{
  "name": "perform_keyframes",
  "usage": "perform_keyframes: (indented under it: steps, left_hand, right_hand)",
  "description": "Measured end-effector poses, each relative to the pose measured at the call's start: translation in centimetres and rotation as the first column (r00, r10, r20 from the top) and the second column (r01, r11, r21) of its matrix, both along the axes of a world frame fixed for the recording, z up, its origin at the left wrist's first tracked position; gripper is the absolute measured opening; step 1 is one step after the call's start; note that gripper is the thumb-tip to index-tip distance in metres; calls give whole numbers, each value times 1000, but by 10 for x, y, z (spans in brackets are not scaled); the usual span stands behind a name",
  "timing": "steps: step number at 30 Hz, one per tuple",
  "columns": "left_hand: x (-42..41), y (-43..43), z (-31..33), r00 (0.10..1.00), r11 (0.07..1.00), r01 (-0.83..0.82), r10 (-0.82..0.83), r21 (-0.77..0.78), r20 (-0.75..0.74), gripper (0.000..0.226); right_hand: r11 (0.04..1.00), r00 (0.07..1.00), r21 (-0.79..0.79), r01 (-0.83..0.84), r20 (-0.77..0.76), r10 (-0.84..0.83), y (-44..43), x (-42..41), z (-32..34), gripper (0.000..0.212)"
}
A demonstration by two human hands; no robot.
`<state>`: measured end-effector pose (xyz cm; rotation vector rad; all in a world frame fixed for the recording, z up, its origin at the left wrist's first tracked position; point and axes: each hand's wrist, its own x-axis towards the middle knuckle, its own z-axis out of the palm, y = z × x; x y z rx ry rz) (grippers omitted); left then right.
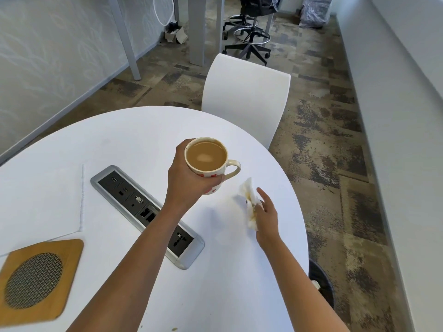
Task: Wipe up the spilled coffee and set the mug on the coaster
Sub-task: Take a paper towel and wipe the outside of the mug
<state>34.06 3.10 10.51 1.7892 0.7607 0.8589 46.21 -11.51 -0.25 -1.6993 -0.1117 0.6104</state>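
Observation:
My left hand point(189, 174) grips a cream mug point(208, 161) with red spots, full of milky coffee, held up above the white round table point(134, 137). The mug's handle points right. My right hand point(267, 212) holds a crumpled white tissue point(249, 202) stained brown, pressed on the table just right of the mug. A faint tan smear point(229, 200) lies on the table left of the tissue. A square wooden coaster point(36, 279) with a round mesh centre rests at the table's near left.
A silver and black socket panel point(146, 214) is set into the table between the coaster and my left arm. A white sheet point(40, 202) lies at the left. A white chair point(247, 99) stands beyond the table. A dark bin point(322, 283) sits on the floor at the right.

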Motion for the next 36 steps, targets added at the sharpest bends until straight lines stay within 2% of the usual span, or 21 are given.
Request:
perform_keyframes:
  steps: [2,4,6,10,13,18,22,24,26,29,32,33,34,35,36]
  left_hand:
    - [0,0,-1,1000,1000,-1,1,2,0,84]
    - [1,0,-2,1000,1000,-6,6,2,-2,84]
    - [2,0,-4,1000,1000,-8,8,-3,-7,84]
    - [3,1,-9,1000,1000,-11,11,-17,-19,84]
    - [5,1,-12,1000,1000,-12,11,-20,-27,84]
    - [8,0,-19,1000,999,-11,10,-48,-25,84]
    - [10,-2,-23,1000,999,4,-5,-44,-23,82]
    - [11,-3,-25,1000,999,11,-13,-44,-26,81]
    - [12,-4,-28,999,998,19,-21,-60,-29,81]
    - [14,-7,-33,999,997,27,-29,-69,-22,81]
    - [15,-11,-41,999,996,41,-42,-83,-13,80]
    - [16,-12,-43,999,995,45,-47,-90,-14,80]
    - [16,-13,-46,999,993,50,-52,-103,-15,80]
    - [17,-14,-49,998,992,55,-57,-117,-14,80]
    - [18,-15,-52,998,990,61,-64,-127,-14,80]
  right_hand:
    - [969,942,-236,-77,301,149,2,-7,-6,52]
    - [899,830,-404,-168,435,350,3,-11,-15,57]
    - [811,723,-510,-286,441,532,7,-18,-19,54]
    - [757,632,-472,-451,430,645,18,-34,-22,46]
    - [597,402,-524,-607,446,800,19,-43,-26,60]
    - [422,89,-583,-694,512,854,-7,-59,-30,59]
    - [285,-55,-633,-720,462,885,-32,-57,-28,65]
    - [256,-100,-652,-714,457,884,-42,-44,-25,68]
    - [287,-61,-663,-692,449,891,-47,-26,-24,66]
    - [394,121,-647,-653,424,897,-49,2,-22,57]
    - [514,309,-636,-576,413,857,-47,27,-20,62]
    - [591,419,-616,-521,419,806,-44,32,-16,60]
    - [715,602,-551,-429,416,682,-40,36,-12,54]
    - [836,774,-463,-296,396,494,-34,39,-8,48]
    - [925,889,-355,-138,367,274,-27,41,-2,48]
